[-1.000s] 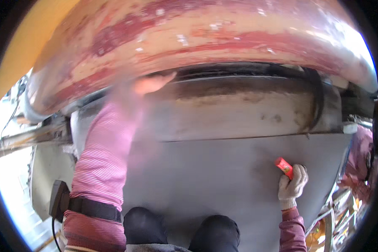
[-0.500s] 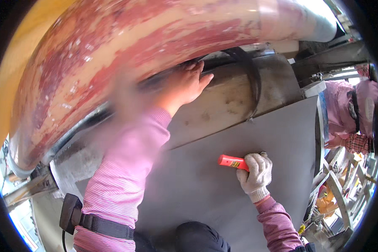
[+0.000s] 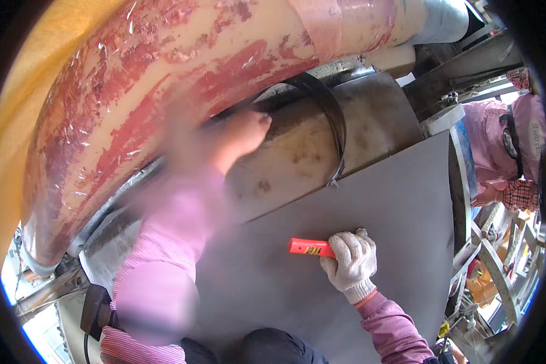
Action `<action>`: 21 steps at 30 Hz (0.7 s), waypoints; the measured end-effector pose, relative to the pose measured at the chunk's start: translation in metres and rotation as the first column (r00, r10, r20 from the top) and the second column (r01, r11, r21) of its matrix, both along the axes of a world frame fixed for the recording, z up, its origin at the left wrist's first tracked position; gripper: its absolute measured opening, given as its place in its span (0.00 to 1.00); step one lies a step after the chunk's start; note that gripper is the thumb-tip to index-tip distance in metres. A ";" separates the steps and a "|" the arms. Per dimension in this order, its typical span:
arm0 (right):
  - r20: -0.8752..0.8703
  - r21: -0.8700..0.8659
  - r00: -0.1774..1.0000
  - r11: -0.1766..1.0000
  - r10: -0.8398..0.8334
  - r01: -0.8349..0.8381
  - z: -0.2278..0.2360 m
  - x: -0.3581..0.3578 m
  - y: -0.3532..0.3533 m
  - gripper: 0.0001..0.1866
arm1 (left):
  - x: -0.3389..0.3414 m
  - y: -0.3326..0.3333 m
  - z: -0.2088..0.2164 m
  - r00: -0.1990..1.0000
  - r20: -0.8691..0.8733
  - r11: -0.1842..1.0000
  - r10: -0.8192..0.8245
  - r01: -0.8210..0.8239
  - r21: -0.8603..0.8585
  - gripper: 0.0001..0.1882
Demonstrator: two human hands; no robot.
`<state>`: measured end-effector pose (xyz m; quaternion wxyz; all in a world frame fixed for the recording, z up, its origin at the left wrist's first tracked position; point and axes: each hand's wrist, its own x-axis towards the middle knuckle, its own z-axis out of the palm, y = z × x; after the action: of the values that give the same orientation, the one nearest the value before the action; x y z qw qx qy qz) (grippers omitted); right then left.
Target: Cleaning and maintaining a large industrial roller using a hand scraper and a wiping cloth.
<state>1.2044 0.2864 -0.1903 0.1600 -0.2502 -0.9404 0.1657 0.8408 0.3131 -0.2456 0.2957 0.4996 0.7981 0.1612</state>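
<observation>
My left hand (image 3: 244, 132), bare and partly blurred, is curled closed beside the underside of a large cylinder (image 3: 224, 73) with a patchy red and beige surface. What its fingers hold, if anything, is hidden. In a knitted white glove, my right hand (image 3: 352, 261) grips a red utility knife (image 3: 309, 247). The knife's handle end points left; no blade shows. Beneath that hand spreads a smooth grey sheet (image 3: 400, 200). A black strip (image 3: 337, 115) loops out from under the cylinder, across a stained pale board (image 3: 297, 158), and its frayed end reaches the sheet's far edge.
Yellow cloth (image 3: 18, 121) hangs at the left. A metal beam (image 3: 461, 70) runs at the far right, near a metal frame (image 3: 494, 267) with clutter behind it. Another person in a pink top (image 3: 491, 139) is at the right. My dark-trousered knee (image 3: 279, 349) touches the lower picture edge.
My left hand, spread with its thumb out before, has curled closed and drawn back left. My right hand with the knife appears a little farther left and lower; the whole view has shifted too.
</observation>
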 end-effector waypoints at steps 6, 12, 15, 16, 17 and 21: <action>-0.016 0.008 1.000 1.000 -0.010 0.010 -0.001 0.003 0.003 0.19 | 0.023 0.041 0.021 1.000 -0.006 0.974 0.020 -0.021 -0.225 0.29; 0.032 -0.014 0.999 1.000 -0.002 0.002 0.001 0.004 0.004 0.19 | 0.034 0.041 -0.011 0.991 -0.111 0.895 0.078 -0.020 0.446 0.14; 0.024 -0.012 1.000 1.000 0.001 -0.001 0.001 0.003 0.003 0.20 | 0.011 0.049 -0.016 0.952 0.287 0.964 0.108 -0.170 0.203 0.12; 0.014 -0.022 1.000 1.000 0.006 -0.006 0.002 0.001 0.002 0.20 | 0.000 0.050 -0.019 0.962 0.244 0.971 0.125 -0.169 0.167 0.11; 0.014 -0.013 1.000 1.000 0.003 -0.002 0.000 0.003 0.002 0.20 | 0.000 0.053 -0.021 0.967 0.219 0.978 0.131 -0.163 0.134 0.10; 0.008 0.034 1.000 0.999 -0.013 0.013 -0.003 0.005 0.003 0.20 | -0.006 0.068 -0.020 0.990 0.111 0.995 0.086 -0.091 0.035 0.10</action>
<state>1.2089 0.2893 -0.1938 0.1615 -0.2543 -0.9421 0.1475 0.8352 0.3812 -0.2654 0.3213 0.4600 0.7988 0.2172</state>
